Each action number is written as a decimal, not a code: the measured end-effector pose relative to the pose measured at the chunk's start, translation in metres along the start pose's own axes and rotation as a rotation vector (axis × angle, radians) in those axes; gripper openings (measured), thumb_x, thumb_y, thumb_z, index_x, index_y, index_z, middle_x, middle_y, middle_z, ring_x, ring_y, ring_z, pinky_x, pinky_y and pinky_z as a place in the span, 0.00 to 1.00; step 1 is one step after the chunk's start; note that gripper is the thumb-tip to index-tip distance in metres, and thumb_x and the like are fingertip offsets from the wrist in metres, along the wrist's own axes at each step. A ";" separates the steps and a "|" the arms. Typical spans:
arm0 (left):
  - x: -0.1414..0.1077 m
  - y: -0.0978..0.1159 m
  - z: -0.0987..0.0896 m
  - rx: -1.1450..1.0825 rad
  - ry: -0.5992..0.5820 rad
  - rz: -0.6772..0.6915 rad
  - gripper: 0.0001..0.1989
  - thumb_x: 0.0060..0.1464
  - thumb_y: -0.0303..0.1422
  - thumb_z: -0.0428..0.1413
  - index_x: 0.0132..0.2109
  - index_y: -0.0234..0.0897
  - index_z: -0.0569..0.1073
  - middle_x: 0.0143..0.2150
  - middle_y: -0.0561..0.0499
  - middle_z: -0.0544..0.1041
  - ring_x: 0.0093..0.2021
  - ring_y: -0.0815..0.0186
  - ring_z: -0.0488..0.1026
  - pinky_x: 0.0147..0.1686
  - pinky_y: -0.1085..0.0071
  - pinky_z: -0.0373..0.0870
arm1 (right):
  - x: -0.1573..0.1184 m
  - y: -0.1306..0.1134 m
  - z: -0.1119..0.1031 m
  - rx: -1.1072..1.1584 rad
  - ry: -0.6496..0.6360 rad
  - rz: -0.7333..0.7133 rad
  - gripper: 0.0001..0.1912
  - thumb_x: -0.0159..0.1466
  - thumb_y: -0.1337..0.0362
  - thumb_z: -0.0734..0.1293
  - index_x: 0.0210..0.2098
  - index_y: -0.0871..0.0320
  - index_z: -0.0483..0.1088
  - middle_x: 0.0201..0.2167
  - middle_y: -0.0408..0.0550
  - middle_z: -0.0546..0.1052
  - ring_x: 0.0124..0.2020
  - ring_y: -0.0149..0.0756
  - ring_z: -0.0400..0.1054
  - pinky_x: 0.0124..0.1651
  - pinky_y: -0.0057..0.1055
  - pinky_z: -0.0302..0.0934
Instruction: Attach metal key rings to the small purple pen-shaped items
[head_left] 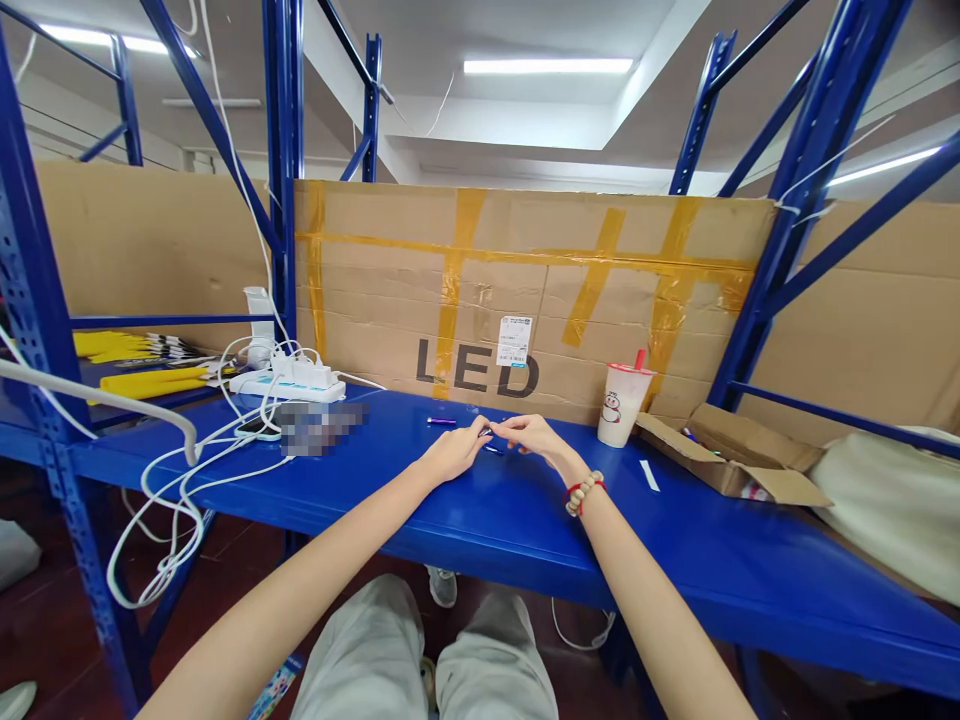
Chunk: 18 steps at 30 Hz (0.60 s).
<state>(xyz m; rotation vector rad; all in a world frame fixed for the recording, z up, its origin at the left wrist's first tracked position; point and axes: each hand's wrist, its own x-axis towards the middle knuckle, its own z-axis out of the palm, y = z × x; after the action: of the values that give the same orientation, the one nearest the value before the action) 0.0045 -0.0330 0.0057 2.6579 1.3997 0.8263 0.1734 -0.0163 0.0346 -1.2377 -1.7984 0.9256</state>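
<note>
My left hand is closed over the middle of the blue tabletop, gripping a small dark, shiny piece too small to name. The fingertips of my right hand are pinched together at the right end of that piece; whatever they hold is hidden. Just beneath the hands lies a thin blue piece, partly visible. A short purple pen-like stick rests on the table to the left of my left hand.
A drink cup with a red straw stands right of my hands, near a paper strip and an open cardboard box. White cables and a power strip occupy the left. Taped cardboard backs the table.
</note>
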 end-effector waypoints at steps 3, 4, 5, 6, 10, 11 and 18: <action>0.000 -0.001 0.001 0.065 0.006 0.011 0.11 0.61 0.36 0.37 0.47 0.39 0.57 0.43 0.45 0.74 0.42 0.58 0.74 0.34 0.70 0.67 | 0.000 0.000 -0.001 0.002 -0.025 0.067 0.19 0.44 0.49 0.72 0.25 0.59 0.75 0.20 0.43 0.70 0.23 0.25 0.60 0.19 0.20 0.47; 0.001 -0.001 0.001 0.095 0.005 0.021 0.11 0.61 0.36 0.37 0.46 0.39 0.58 0.43 0.44 0.75 0.42 0.57 0.74 0.34 0.70 0.67 | 0.000 0.001 -0.002 -0.002 -0.036 0.080 0.19 0.43 0.50 0.72 0.25 0.59 0.75 0.20 0.43 0.70 0.23 0.26 0.60 0.19 0.20 0.48; 0.001 -0.001 0.002 0.123 0.006 0.036 0.11 0.61 0.37 0.37 0.46 0.38 0.58 0.42 0.44 0.75 0.41 0.57 0.74 0.33 0.70 0.67 | 0.000 0.001 -0.004 -0.008 -0.047 0.086 0.18 0.43 0.50 0.72 0.25 0.59 0.75 0.20 0.43 0.70 0.24 0.26 0.60 0.20 0.20 0.48; 0.001 -0.002 0.002 0.149 0.008 0.054 0.11 0.61 0.37 0.37 0.45 0.38 0.58 0.42 0.43 0.75 0.41 0.57 0.74 0.33 0.70 0.67 | 0.000 0.002 -0.005 -0.015 -0.057 0.088 0.18 0.42 0.50 0.72 0.24 0.59 0.75 0.21 0.43 0.70 0.24 0.26 0.60 0.20 0.20 0.49; 0.002 -0.003 0.005 0.199 0.036 0.101 0.13 0.61 0.38 0.37 0.46 0.37 0.60 0.43 0.43 0.75 0.41 0.59 0.74 0.33 0.71 0.67 | 0.001 0.006 -0.009 -0.018 -0.101 0.085 0.18 0.42 0.50 0.72 0.24 0.58 0.74 0.22 0.43 0.70 0.25 0.25 0.60 0.21 0.20 0.50; 0.002 -0.003 0.005 0.197 0.043 0.102 0.13 0.61 0.37 0.37 0.47 0.38 0.60 0.43 0.44 0.75 0.41 0.59 0.74 0.33 0.72 0.67 | 0.001 0.007 -0.009 -0.011 -0.113 0.082 0.18 0.43 0.50 0.72 0.24 0.58 0.74 0.22 0.43 0.70 0.25 0.25 0.60 0.21 0.20 0.50; 0.003 -0.002 0.004 0.166 0.027 0.079 0.15 0.61 0.38 0.37 0.50 0.40 0.60 0.42 0.46 0.75 0.39 0.61 0.74 0.33 0.72 0.67 | 0.002 0.009 -0.005 0.019 -0.104 0.087 0.19 0.43 0.49 0.72 0.25 0.59 0.74 0.23 0.43 0.71 0.24 0.25 0.61 0.20 0.20 0.49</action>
<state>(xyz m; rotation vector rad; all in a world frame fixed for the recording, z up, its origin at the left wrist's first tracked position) 0.0063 -0.0291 0.0032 2.8527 1.4369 0.7883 0.1807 -0.0108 0.0296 -1.2847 -1.8236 1.0713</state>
